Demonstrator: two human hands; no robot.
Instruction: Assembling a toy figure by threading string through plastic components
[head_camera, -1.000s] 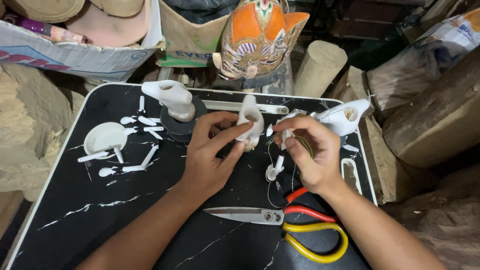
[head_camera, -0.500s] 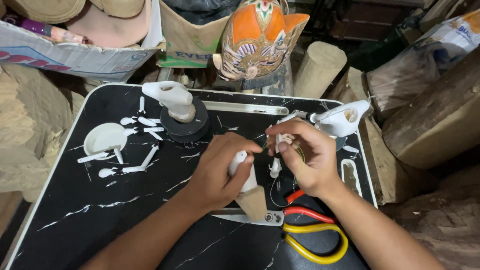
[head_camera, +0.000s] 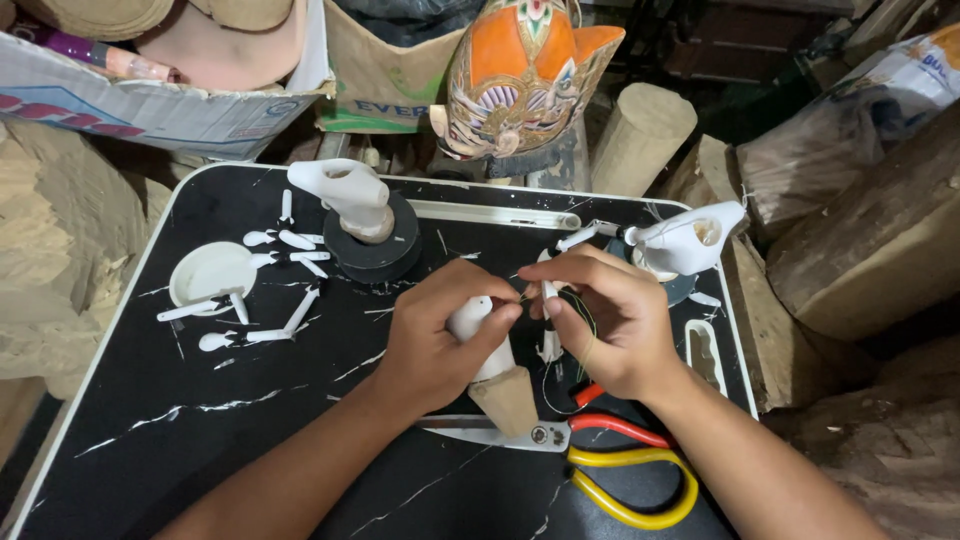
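Black marble-patterned tabletop fills the middle of a crowded workshop, with wood blocks, a cardboard box and a painted orange mask crowding its far edge. At the centre the left hand is wrapped around a white carved piece with a bare wooden cone end; its long axis runs on a slant, the white rounded tip up toward the fingertips and the wooden cone pointing down toward the person. The right hand sits just beside it, thumb and forefinger pressed together on a thin thread right at the white tip, where the two hands nearly meet. A small white part hangs under the right fingers. Directly below the grip lie scissors with red and yellow handles. Away to the left of the hands stands a shallow white dish, seemingly holding nothing, with small white sticks scattered round it. Beyond the grip a white carved torso stands on black tape rolls; another white carved torso rests just past the right hand.
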